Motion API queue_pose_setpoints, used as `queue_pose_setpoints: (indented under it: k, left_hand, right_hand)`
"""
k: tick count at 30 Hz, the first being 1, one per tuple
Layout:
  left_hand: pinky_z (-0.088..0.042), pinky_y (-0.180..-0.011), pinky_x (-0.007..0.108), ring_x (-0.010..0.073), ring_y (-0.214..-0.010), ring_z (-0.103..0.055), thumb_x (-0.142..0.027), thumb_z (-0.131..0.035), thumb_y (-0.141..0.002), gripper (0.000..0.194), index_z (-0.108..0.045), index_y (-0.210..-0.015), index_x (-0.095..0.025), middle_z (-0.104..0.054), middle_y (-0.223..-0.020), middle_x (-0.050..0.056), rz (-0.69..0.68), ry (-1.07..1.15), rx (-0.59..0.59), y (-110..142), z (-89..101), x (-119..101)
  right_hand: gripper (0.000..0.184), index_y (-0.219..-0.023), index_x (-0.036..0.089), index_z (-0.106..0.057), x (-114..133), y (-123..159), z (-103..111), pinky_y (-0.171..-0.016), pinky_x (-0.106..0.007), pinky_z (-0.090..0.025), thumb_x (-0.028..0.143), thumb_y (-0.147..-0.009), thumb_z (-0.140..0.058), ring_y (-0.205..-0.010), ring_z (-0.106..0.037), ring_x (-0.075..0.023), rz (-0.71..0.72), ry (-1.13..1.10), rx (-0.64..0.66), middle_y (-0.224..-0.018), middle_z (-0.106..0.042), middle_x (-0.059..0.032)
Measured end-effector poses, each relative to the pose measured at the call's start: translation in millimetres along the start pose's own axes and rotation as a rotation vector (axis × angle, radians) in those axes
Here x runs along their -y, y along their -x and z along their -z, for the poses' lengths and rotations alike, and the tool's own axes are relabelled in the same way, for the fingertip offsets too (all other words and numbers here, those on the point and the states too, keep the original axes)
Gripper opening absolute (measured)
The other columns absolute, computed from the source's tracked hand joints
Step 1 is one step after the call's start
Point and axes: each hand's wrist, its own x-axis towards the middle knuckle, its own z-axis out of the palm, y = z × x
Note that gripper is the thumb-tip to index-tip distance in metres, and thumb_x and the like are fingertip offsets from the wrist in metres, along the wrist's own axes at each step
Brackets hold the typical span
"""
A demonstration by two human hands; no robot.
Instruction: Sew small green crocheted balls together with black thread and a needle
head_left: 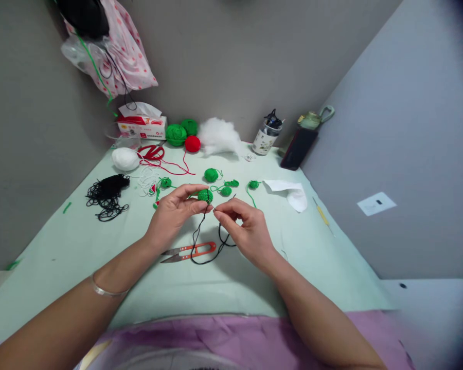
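Note:
My left hand point(175, 213) pinches a small green crocheted ball point(205, 196) between thumb and fingers. A strand of black yarn point(193, 252) crosses the ball and hangs in a loop down to the table. Close by on the right, my right hand point(245, 221) is closed in a pinch on a thin needle point(215, 209), its tip near the ball. Below both hands lie orange-handled thread snips point(196, 250), with the black loop over them. Beyond the hands are several small green crocheted pieces, among them a round one point(211, 175) and another point(253, 184).
At the left lie a heap of black yarn point(107, 195), a white yarn ball point(125, 159) and red scissors point(152, 152). Along the back stand a tissue box point(142, 127), green yarn point(176, 134), red yarn point(193, 144), white stuffing point(219, 136) and a jar point(265, 140). A yellow-handled hook point(323, 213) lies right.

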Motion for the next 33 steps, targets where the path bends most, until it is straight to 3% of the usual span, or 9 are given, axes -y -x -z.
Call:
queue_pose_setpoints:
  k: [7,15,21,29,33]
  left_hand:
    - [-0.056,-0.085,0.028,0.0158,-0.083,-0.073,-0.029,-0.081,-0.079,0.03,-0.07,-0.107,-0.024,-0.072,-0.086,-0.003,-0.012,-0.014,-0.023,-1,-0.1,2]
    - [-0.056,-0.079,0.025,0.0116,-0.082,-0.066,-0.026,-0.083,-0.076,0.023,-0.069,-0.093,-0.021,-0.066,-0.091,-0.003,0.009,0.15,-0.023,-1,-4.6,4]
    - [-0.053,-0.081,0.023,0.0119,-0.087,-0.065,-0.026,-0.083,-0.076,0.023,-0.068,-0.093,-0.021,-0.067,-0.092,-0.002,-0.065,0.067,-0.023,0,-5.6,9]
    - [-0.057,-0.085,0.031,0.0166,-0.088,-0.068,-0.026,-0.083,-0.074,0.026,-0.069,-0.095,-0.02,-0.068,-0.094,0.002,-0.181,-0.137,-0.06,2,-5.7,13]
    - [-0.057,-0.09,0.035,0.0178,-0.092,-0.068,-0.024,-0.079,-0.078,0.023,-0.069,-0.099,-0.021,-0.065,-0.101,0.003,-0.198,-0.179,-0.02,4,-4.8,18]
  right_hand:
    - [0.01,-0.081,0.018,-0.068,1,-1,0,-0.059,-0.023,-0.041,0.02,-0.089,-0.063,-0.063,-0.05,-0.01,-0.07,-0.052,0.016,-0.074,-0.062,0.0003]
    - [0.009,-0.082,0.019,-0.067,-7,-2,-11,-0.064,-0.025,-0.045,0.023,-0.089,-0.064,-0.068,-0.055,-0.0117,-0.067,-0.208,-0.021,-0.08,-0.066,-0.0011]
    - [0.011,-0.077,0.019,-0.067,-5,-3,-12,-0.064,-0.025,-0.044,0.02,-0.088,-0.065,-0.067,-0.053,-0.0114,-0.059,-0.209,-0.074,-0.075,-0.063,0.0]
    - [0.019,-0.086,0.019,-0.057,-12,-8,-10,-0.062,-0.025,-0.049,0.029,-0.081,-0.073,-0.063,-0.058,-0.0107,-0.274,-0.467,0.02,-0.074,-0.059,0.0027]
    - [0.016,-0.09,0.021,-0.055,-11,-6,-7,-0.068,-0.028,-0.053,0.032,-0.088,-0.066,-0.069,-0.063,-0.0127,-0.211,-0.402,0.034,-0.079,-0.06,0.0014]
